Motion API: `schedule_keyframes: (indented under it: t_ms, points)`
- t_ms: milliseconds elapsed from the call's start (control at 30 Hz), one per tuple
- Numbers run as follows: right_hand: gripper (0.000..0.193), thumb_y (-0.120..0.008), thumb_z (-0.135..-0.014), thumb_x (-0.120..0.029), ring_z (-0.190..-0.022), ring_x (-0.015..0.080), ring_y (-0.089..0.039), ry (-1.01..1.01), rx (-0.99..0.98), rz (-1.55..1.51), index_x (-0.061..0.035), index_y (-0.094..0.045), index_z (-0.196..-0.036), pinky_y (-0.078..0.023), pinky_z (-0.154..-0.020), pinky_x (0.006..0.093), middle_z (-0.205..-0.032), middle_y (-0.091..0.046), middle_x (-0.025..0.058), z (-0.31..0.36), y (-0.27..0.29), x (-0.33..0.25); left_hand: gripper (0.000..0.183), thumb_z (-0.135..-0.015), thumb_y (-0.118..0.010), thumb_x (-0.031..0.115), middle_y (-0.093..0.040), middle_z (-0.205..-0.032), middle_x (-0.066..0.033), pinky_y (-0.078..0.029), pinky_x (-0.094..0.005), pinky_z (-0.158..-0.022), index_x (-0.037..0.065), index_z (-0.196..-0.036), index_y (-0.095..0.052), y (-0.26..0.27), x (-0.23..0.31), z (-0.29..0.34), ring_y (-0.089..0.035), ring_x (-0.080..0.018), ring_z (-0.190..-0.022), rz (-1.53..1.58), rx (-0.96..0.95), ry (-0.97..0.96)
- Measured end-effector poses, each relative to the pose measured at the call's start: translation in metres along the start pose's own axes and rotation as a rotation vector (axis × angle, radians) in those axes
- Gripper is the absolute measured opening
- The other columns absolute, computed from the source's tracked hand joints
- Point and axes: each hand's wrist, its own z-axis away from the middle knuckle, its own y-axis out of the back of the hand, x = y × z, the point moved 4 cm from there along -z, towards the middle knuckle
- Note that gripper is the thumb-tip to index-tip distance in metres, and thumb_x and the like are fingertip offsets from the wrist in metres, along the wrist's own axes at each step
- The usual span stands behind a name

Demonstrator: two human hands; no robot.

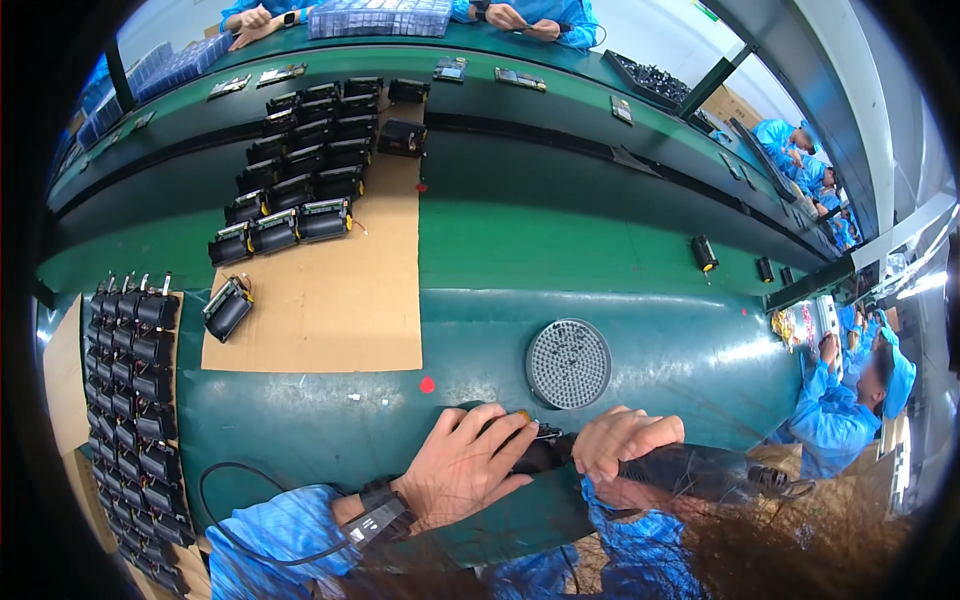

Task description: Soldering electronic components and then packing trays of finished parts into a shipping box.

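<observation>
Black module [545, 448] is lying between the two hands, near the front of the green table [680, 330]. The left hand [470, 465] is reaching over it from the left, with fingertips sitting by its far side and the thumb by its near side. Part of the module is hiding, and I cannot tell if this hand is pinching it or only resting there. The right hand [628, 445] is closing around a black corded power tool [690, 472], which is stretching out to the right.

A round grey dish [568, 364] is sitting just past the hands, filling the room there. Bare table is spreading right of the dish, up to the table's right edge. On the far left, a cardboard sheet [385, 300] is ending well apart from the fingers. A thin black cable [204, 500] is looping left of the left wrist.
</observation>
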Motion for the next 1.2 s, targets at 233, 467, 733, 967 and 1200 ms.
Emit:
schedule_keyframes:
  t_ms: [233,467,733,967,1200]
  points:
    - [0.082,-0.064,-0.085,-0.077,-0.055,0.0195,-0.058,-0.014,-0.010,0.016,0.0015,-0.054,-0.106,-0.052,-0.050,0.0338,-0.068,-0.059,0.0092,0.003,-0.001,0.004,0.063,-0.087,-0.077,0.039,-0.057,-0.134,-0.0054,-0.042,-0.0397,-0.094,0.006,-0.137,-0.060,0.002,0.002,0.000,-0.050,-0.0248,-0.124,-0.027,-0.005,-0.010]
    - [0.082,-0.064,-0.086,-0.077,-0.053,0.0190,-0.058,0.002,-0.023,0.032,0.0018,-0.054,-0.105,-0.053,-0.049,0.0347,-0.066,-0.058,0.0094,0.002,-0.002,0.008,0.063,-0.088,-0.077,0.039,-0.057,-0.134,-0.0051,-0.042,-0.0397,-0.094,0.006,-0.138,-0.059,0.001,0.000,0.002,-0.050,-0.0243,-0.124,-0.021,-0.016,-0.011]
    - [0.081,-0.065,-0.083,-0.076,-0.052,0.0187,-0.056,-0.007,-0.105,-0.004,0.0015,-0.054,-0.103,-0.052,-0.050,0.0341,-0.066,-0.058,0.0090,0.002,0.001,0.014,0.067,-0.084,-0.079,0.039,-0.058,-0.134,-0.0054,-0.040,-0.0408,-0.097,0.006,-0.139,-0.059,0.003,-0.001,0.003,-0.051,-0.0246,-0.125,-0.009,-0.014,0.029]
    - [0.081,-0.059,-0.084,-0.081,-0.050,0.0189,-0.055,-0.101,0.041,0.038,-0.0017,-0.053,-0.100,-0.050,-0.046,0.0348,-0.063,-0.056,0.0077,0.005,0.002,0.013,0.068,-0.082,-0.080,0.038,-0.059,-0.133,-0.0051,-0.041,-0.0403,-0.098,0.007,-0.139,-0.059,0.003,-0.004,0.009,-0.052,-0.0235,-0.124,0.002,-0.016,0.024]
    - [0.079,-0.053,-0.086,-0.084,-0.050,0.0181,-0.055,-0.010,0.295,0.005,-0.0070,-0.050,-0.104,-0.048,-0.047,0.0342,-0.067,-0.056,0.0056,-0.002,0.013,-0.002,0.066,-0.085,-0.079,0.038,-0.059,-0.131,-0.0054,-0.043,-0.0405,-0.095,0.008,-0.139,-0.058,0.007,0.000,0.012,-0.053,-0.0222,-0.122,-0.044,-0.028,0.030]
